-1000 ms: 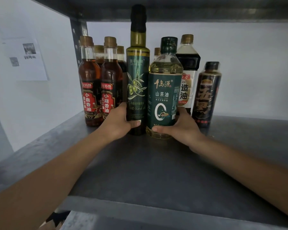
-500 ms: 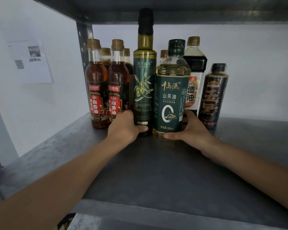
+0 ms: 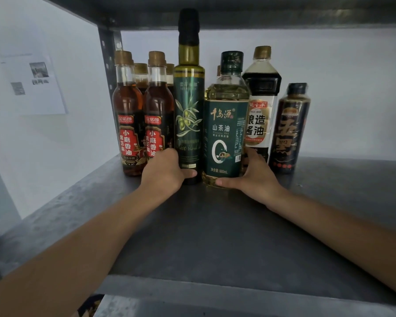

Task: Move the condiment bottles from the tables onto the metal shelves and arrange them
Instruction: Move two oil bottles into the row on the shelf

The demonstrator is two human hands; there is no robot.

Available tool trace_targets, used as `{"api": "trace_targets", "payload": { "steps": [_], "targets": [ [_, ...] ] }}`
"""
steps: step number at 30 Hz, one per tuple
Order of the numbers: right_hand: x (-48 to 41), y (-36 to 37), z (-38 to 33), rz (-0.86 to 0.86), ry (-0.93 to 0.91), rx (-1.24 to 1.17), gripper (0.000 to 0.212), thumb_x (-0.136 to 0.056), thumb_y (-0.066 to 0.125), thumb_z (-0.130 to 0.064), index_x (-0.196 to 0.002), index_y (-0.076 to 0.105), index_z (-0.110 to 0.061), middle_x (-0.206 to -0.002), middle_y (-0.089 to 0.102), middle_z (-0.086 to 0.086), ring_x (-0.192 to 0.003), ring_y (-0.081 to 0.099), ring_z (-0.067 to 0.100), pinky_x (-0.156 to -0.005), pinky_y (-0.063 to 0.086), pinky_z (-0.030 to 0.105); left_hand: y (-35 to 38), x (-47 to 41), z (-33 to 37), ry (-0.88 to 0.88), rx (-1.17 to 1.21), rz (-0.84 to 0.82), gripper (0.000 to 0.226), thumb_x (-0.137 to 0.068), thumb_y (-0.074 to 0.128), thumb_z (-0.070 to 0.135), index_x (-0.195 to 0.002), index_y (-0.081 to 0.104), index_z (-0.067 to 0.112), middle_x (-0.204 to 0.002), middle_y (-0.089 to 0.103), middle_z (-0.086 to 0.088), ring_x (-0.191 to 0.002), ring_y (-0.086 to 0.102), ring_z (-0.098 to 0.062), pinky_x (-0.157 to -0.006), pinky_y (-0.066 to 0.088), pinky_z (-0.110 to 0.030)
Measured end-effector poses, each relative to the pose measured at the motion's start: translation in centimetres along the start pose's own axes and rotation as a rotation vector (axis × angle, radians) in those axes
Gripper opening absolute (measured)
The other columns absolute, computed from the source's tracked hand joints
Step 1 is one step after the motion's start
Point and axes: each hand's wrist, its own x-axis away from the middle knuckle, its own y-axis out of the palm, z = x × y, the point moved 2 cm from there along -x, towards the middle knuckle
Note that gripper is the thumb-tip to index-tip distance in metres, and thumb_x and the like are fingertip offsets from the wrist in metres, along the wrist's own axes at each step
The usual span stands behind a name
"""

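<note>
On the metal shelf (image 3: 215, 236), the left hand (image 3: 162, 175) curls round the olive oil bottle (image 3: 189, 110) at its foot, the right hand (image 3: 254, 179) round the squat oil bottle (image 3: 224, 124) beside it. Both are gripped low (likely to nudge them flush without tipping).

Only two forearms and two hands of the person are shown, all bare. The left forearm (image 3: 78, 243) is seen uncovered from the lower left corner of the view up to the wrist, and the right forearm (image 3: 329, 227) is seen uncovered from the right edge up to its wrist. The back of the left hand (image 3: 162, 173) is shown, with rounded knuckles and a short-trimmed left thumbnail (image 3: 193, 173). On the right hand (image 3: 254, 179) a short-trimmed right thumbnail (image 3: 218, 182) is seen as well. Below the front edge of the metal shelf (image 3: 215, 248), near its left corner, a patch of dark cloth (image 3: 87, 305) with lighter flecks is seen; whether it is worn cannot be told
</note>
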Motion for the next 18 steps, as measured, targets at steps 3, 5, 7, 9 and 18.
{"api": "trace_targets", "payload": {
  "steps": [3, 5, 7, 9, 18],
  "targets": [
    [0.4, -0.2, -0.3, -0.020, -0.027, 0.050, 0.090, -0.064, 0.084, -0.034, -0.139, 0.036, -0.022, -0.136, 0.045, 0.000, -0.129, 0.039, 0.021, -0.106, 0.038, 0.044, -0.6, 1.1, 0.9, 0.007, -0.242, 0.004, 0.049, -0.083, 0.065, 0.048, -0.107, 0.057, 0.006, -0.103, 0.063, -0.012, -0.097, 0.061, -0.032, -0.074, 0.046, -0.036],
    [0.8, -0.4, -0.3, -0.057, -0.051, 0.078, 0.086, -0.068, 0.081, -0.036, -0.139, 0.035, -0.021, -0.138, 0.047, -0.001, -0.130, 0.040, 0.020, -0.106, 0.038, 0.042, -1.0, 2.0, 1.8, 0.034, -0.468, -0.043, 0.050, -0.087, 0.055, 0.056, -0.103, 0.056, 0.009, -0.101, 0.062, -0.010, -0.097, 0.061, -0.031, -0.070, 0.041, -0.034],
    [1.6, -0.8, -0.1, -0.137, -0.043, 0.160, 0.076, -0.076, 0.074, -0.039, -0.139, 0.037, -0.021, -0.138, 0.048, 0.000, -0.129, 0.042, 0.020, -0.107, 0.037, 0.038, -1.0, 3.1, 2.5, 0.076, -0.624, -0.130, 0.051, -0.090, 0.046, 0.058, -0.106, 0.056, 0.011, -0.107, 0.060, -0.008, -0.101, 0.059, -0.029, -0.071, 0.038, -0.033],
    [3.0, -1.6, 0.0, -0.234, -0.045, 0.323, 0.063, -0.085, 0.062, -0.045, -0.140, 0.040, -0.022, -0.141, 0.046, 0.003, -0.130, 0.040, 0.021, -0.107, 0.035, 0.035, -0.5, 4.5, 2.7, 0.124, -0.674, -0.219, 0.049, -0.095, 0.036, 0.055, -0.114, 0.055, 0.013, -0.117, 0.057, -0.008, -0.107, 0.057, -0.027, -0.073, 0.038, -0.033],
    [14.0, -11.1, 0.7, -0.518, -0.226, 0.562, 0.052, -0.094, 0.029, -0.054, -0.145, 0.020, -0.045, -0.152, 0.013, -0.028, -0.139, 0.007, -0.008, -0.111, 0.004, 0.013, 2.1, 14.4, 9.5, 0.340, -0.440, -0.312, 0.055, -0.098, 0.018, 0.050, -0.149, 0.019, 0.028, -0.158, 0.017, 0.001, -0.146, 0.013, -0.015, -0.114, 0.017, -0.027]
  ]
}}
